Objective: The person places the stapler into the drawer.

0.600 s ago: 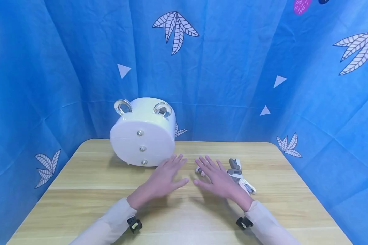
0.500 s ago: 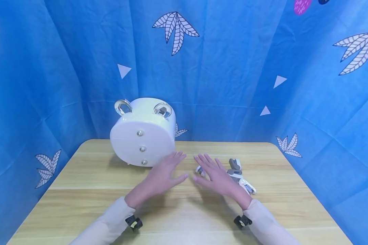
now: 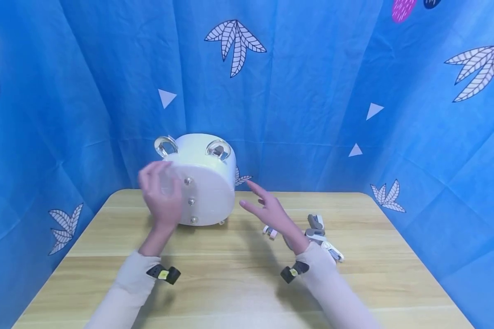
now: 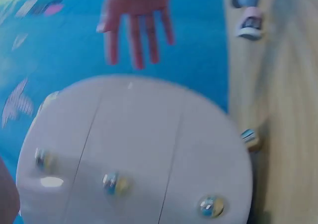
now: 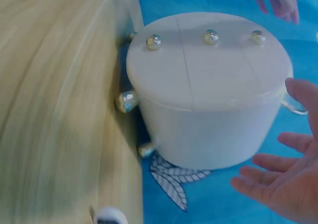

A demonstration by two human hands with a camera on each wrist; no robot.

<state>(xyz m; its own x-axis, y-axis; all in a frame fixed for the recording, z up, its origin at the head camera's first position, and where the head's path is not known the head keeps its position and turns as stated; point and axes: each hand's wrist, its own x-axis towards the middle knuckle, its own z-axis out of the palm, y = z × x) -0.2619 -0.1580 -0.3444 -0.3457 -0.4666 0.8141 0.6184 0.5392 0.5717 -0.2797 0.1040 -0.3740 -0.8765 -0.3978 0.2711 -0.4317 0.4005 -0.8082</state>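
Observation:
A glossy white rounded box (image 3: 212,187) stands on the table's far left, with three silver knobs down its front and two silver ring handles (image 3: 219,150) on top. My left hand (image 3: 162,196) is raised at its left front, blurred, fingers bent and holding nothing; in the head view it overlaps the box's left part. Off the box's right side, my right hand (image 3: 269,210) hovers with fingers spread. In the right wrist view that hand (image 5: 293,169) points toward the box (image 5: 208,90), fingers apart and palm bare. Short feet under the box show there too.
Several small white-and-grey clip-like pieces (image 3: 316,234) lie in a group right of my right hand. One more small piece (image 3: 270,232) lies by itself below it. A blue leaf-print curtain (image 3: 304,91) hangs behind and beside the wooden table (image 3: 230,283).
Both hands were low and close together over the table's middle. The left hand has moved up and left to the box's front; the right has moved up and left toward its right side.

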